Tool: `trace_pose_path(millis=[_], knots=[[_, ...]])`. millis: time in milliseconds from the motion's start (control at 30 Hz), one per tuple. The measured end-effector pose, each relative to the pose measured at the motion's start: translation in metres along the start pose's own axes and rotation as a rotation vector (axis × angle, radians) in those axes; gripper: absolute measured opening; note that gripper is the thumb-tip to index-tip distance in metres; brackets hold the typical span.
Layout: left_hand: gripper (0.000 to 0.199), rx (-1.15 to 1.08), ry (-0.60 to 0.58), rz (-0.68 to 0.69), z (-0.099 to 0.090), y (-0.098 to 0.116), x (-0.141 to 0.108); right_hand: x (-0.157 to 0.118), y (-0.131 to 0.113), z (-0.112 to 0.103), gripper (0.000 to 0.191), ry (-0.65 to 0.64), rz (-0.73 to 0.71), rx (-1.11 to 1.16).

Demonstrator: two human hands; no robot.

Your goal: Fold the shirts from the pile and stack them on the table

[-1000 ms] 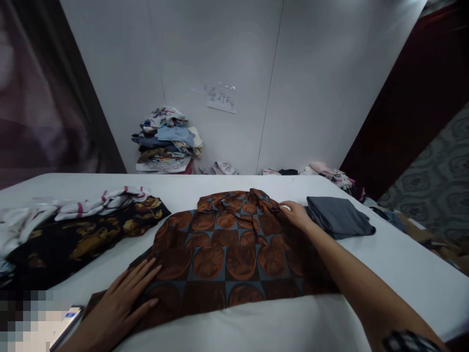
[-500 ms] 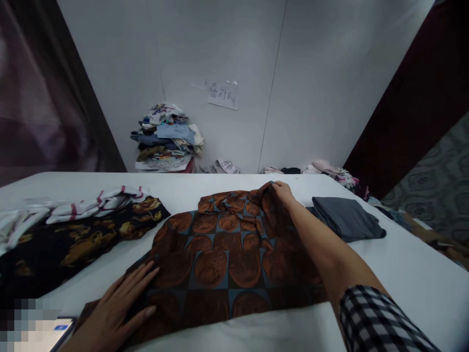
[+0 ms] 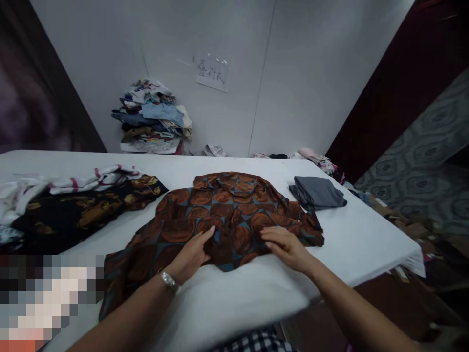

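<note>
A brown shirt with round patterns and blue patches [image 3: 223, 210] lies spread and creased on the white table, its collar end away from me. My left hand [image 3: 192, 254], with a silver band at the wrist, is at the shirt's lower middle, thumb and fingers closed on the cloth. To the right, my right hand [image 3: 286, 244] lies over the near part of the shirt with its fingers apart, holding nothing. The shirt's left part reaches beneath my left forearm.
Black floral cloth [image 3: 91, 205] and white-and-red striped cloth [image 3: 88, 181] lie at left. A folded grey garment [image 3: 320, 191] is at right. Behind the white table [image 3: 373, 234] stands a clothes pile [image 3: 154, 117]; a paper sign [image 3: 212, 73] hangs on the wall.
My right hand has let go of the collar area and come down to the near edge. My left hand has moved right and closed on cloth. The view has shifted.
</note>
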State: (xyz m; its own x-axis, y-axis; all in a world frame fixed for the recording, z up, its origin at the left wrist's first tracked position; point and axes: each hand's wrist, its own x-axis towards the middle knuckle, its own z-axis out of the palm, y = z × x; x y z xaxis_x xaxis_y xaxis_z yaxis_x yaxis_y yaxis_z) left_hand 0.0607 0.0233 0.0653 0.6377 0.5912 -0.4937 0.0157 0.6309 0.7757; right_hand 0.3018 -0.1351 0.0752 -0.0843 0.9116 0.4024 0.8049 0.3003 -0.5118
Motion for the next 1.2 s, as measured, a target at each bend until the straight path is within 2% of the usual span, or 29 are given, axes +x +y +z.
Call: trace_pose_path(millis=[67,133,267,333,367,433,567,667,767,900,967,1033,1100,1200], knots=[[0.045,0.011,0.094,0.029,0.001,0.001,0.003,-0.028,0.027,-0.011,0.028,0.142,0.129,-0.143],[0.043,0.049,0.179,0.084,0.005,0.008,0.002,-0.046,0.052,-0.022,0.033,0.191,0.18,-0.268],[0.04,0.125,0.27,0.35,0.016,0.039,-0.01,-0.059,0.084,-0.031,0.05,0.092,0.211,-0.373],[0.037,0.11,0.288,0.482,0.011,0.054,-0.017,-0.061,0.092,-0.028,0.052,0.018,0.256,-0.383],[0.036,0.099,0.314,0.509,0.004,0.06,-0.02,-0.063,0.095,-0.026,0.051,-0.005,0.274,-0.381],[0.034,0.147,0.437,0.458,-0.019,0.062,-0.025,-0.067,0.099,-0.021,0.049,-0.024,0.278,-0.368],[0.04,0.489,0.764,0.298,-0.072,0.049,-0.034,-0.078,0.101,-0.016,0.041,0.021,0.23,-0.362],[0.043,0.861,0.87,0.399,-0.093,0.043,-0.036,-0.082,0.102,-0.015,0.037,0.078,0.217,-0.386],[0.046,1.31,0.858,0.498,-0.094,0.047,-0.029,-0.083,0.106,-0.017,0.036,0.123,0.198,-0.418],[0.047,1.612,0.679,0.468,-0.089,0.049,-0.01,-0.082,0.116,-0.018,0.035,0.161,0.147,-0.449],[0.042,1.672,0.658,0.417,-0.089,0.048,-0.002,-0.082,0.123,-0.018,0.033,0.168,0.129,-0.456],[0.027,1.675,0.68,0.378,-0.09,0.05,0.004,-0.082,0.128,-0.018,0.032,0.167,0.123,-0.454],[0.017,1.66,0.676,0.399,-0.09,0.057,0.004,-0.08,0.131,-0.019,0.032,0.18,0.131,-0.433],[0.024,1.608,0.694,0.475,-0.088,0.068,-0.006,-0.079,0.13,-0.022,0.033,0.228,0.155,-0.383]])
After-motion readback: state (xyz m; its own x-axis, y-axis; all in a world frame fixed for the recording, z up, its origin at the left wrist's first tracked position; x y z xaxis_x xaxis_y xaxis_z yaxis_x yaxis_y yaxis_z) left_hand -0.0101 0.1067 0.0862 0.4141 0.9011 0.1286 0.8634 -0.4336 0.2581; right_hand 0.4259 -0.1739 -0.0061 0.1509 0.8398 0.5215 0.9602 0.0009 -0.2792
